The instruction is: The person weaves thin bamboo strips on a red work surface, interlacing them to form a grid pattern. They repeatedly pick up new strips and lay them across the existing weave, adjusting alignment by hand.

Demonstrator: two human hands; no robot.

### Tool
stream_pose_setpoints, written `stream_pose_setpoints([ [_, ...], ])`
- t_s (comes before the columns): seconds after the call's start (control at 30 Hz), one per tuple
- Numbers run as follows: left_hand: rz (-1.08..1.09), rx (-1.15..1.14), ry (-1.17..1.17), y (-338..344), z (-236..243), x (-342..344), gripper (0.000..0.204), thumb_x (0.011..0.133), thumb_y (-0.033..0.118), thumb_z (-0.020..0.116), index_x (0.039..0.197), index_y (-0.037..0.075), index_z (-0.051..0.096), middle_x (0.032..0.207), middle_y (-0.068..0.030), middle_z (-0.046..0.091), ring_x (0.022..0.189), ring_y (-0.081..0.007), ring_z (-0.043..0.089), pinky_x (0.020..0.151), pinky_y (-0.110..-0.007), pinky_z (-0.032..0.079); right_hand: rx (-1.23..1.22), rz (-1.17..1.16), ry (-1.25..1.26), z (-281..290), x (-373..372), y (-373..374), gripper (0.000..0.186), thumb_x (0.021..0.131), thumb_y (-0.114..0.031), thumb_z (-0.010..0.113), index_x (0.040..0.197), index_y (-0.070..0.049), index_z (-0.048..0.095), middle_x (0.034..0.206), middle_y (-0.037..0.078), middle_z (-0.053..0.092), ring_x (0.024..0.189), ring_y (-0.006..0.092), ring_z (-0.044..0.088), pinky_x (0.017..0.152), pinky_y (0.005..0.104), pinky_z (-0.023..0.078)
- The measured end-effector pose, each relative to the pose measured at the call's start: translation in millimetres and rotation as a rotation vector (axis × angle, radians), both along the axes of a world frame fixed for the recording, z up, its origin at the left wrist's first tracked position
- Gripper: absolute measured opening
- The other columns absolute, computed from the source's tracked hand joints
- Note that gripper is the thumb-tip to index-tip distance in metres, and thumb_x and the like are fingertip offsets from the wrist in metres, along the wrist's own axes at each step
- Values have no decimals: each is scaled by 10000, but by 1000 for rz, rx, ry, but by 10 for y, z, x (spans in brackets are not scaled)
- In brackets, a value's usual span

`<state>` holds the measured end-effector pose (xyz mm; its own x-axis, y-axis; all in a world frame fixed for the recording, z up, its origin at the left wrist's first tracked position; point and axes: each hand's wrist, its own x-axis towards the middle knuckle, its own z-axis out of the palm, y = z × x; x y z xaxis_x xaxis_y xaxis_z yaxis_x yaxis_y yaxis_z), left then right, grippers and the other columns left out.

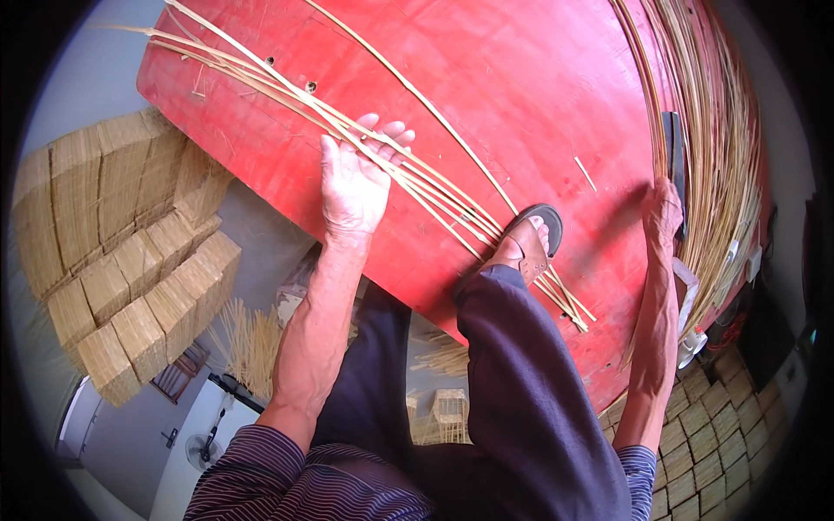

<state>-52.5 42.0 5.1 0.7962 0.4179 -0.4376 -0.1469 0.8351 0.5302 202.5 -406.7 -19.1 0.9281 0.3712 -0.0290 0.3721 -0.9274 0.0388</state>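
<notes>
Your view is brightly lit, with your left hand [356, 195] washed nearly white, a soft shadow beside your right hand [663, 213] on the red board [539, 95], and curved, softened edges inside a black rim.

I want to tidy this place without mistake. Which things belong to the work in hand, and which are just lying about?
Work in hand:
pale strips, across the open left hand, under the sandalled foot
brown strips, in the closed right hand
red board, bearing the strips

Apparently just lying about:
stacked bundles, left
small loose splinter on the board
fan, lower left
</notes>
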Motion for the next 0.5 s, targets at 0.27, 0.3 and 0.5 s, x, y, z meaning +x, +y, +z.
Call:
stream_pose_setpoints([
  [0.27,16,-149,-48,53,-64,-51,793,984,674,340,1385,5,480,1336,-256,556,1262,-406,519,1108,-512,372,-214,-21,75,-132,291,-315,116,883,-174,614,856,-64,589,832,204,658,820,419,651,700,532,512],
  [0.3,12,-154,-54,61,-73,-59,796,983,675,341,1386,3,479,1341,-258,553,1264,-408,517,1108,-513,371,-223,-8,76,-142,317,-344,116,879,-173,618,846,-64,595,828,210,662,817,422,651,702,533,511],
  [0.5,0,-185,-92,52,-77,-20,790,986,670,339,1381,2,491,1349,-261,550,1276,-414,510,1114,-513,363,-140,-1,67,-186,358,-490,116,898,-170,592,885,-60,627,826,214,669,809,423,646,712,510,495],
])
